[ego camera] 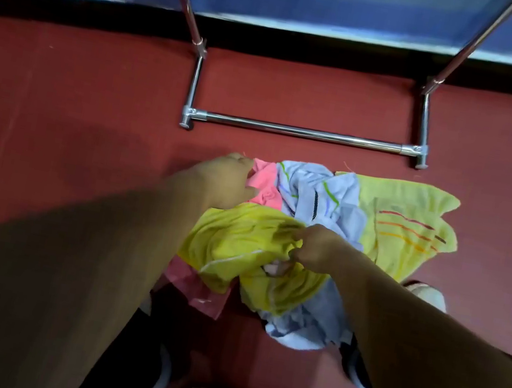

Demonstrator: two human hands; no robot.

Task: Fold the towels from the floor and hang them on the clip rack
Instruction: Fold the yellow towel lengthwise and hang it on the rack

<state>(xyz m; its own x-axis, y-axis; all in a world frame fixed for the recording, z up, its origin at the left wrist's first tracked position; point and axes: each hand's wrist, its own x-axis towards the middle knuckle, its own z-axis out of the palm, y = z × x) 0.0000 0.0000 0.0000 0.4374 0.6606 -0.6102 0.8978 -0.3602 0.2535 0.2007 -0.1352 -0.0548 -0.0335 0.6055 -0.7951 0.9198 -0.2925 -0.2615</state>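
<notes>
Left forearm (84, 249): bare, uncovered up to frame edge.
Right forearm (410, 340): bare, uncovered up to frame edge.
Left grip (226, 181), right grip (314, 245): bare.
Legwear: black trouser leg (132, 346), partly visible beneath left forearm.
Footwear: pair of dark shoes. Left shoe (158, 378): black upper, pale grey sole rim. Right shoe (354, 377): black upper, light rim, mostly hidden by forearm. Laces and markings too dim to make out.

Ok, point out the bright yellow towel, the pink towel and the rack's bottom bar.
bright yellow towel (232, 244): head view, bunched middle.
pink towel (266, 185): head view, upper exposed patch.
rack's bottom bar (303, 131): head view, mid-length.
</notes>
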